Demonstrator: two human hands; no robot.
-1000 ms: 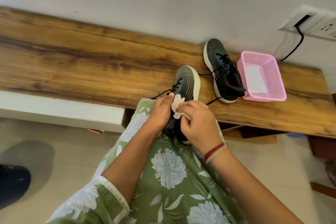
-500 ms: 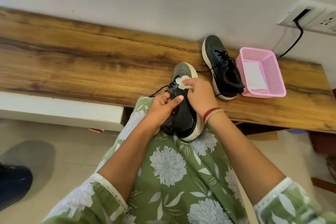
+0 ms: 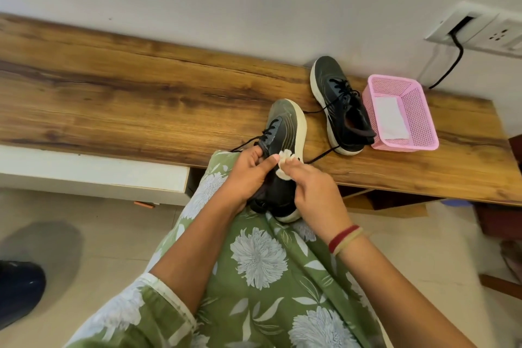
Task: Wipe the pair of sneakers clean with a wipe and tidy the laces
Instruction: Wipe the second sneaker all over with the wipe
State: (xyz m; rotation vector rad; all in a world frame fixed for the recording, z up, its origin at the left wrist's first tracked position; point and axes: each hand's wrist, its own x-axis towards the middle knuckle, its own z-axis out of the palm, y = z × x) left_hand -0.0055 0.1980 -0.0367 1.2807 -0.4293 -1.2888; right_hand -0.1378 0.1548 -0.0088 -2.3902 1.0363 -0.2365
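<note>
The near sneaker [image 3: 282, 133] rests on the person's lap, its toe over the front edge of the bench [image 3: 141, 99]. The left hand [image 3: 248, 175] holds its left side, the right hand [image 3: 316, 195] its right, a wipe [image 3: 285, 161] between them. Behind and right, the far sneaker [image 3: 341, 110] lies on the bench, just beside a basket [image 3: 423, 133] on its right. A folded wipe [image 3: 391, 118] lies in the basket.

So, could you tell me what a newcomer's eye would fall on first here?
The dark sneaker on the person's lap, gripped by the left hand while the right hand presses a crumpled wipe to its side. Next, the bright pink basket beside the second sneaker on the wooden bench.
</note>
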